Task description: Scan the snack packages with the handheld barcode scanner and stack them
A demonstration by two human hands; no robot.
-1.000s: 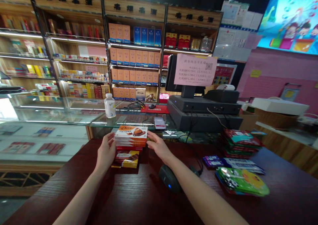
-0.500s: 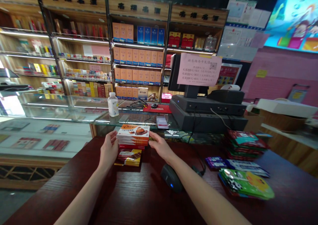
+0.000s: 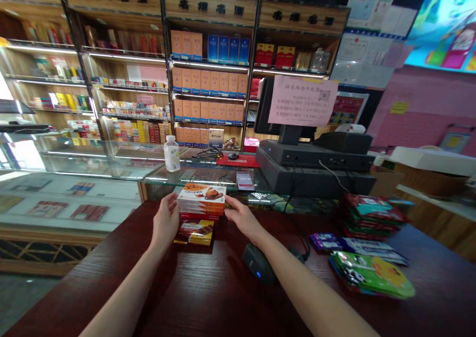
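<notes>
Stack of orange boxes point(image 3: 202, 200) sits at the far edge of the dark wooden counter point(image 3: 208, 292), resting on a brown-and-yellow chocolate pack point(image 3: 195, 231), right in front of the glass display case point(image 3: 111, 166). Left hand point(image 3: 166, 223) is just beside the stack's left edge, fingers extended and loosely apart; contact unclear. Right hand point(image 3: 243, 218) is flat, fingers straight and together, tips touching the stack's right edge. Neither hand is wrapped round it. Barcode scanner point(image 3: 259, 270) lies beneath the right forearm. Green snack packets point(image 3: 372, 276) lie well apart, to the right.
</notes>
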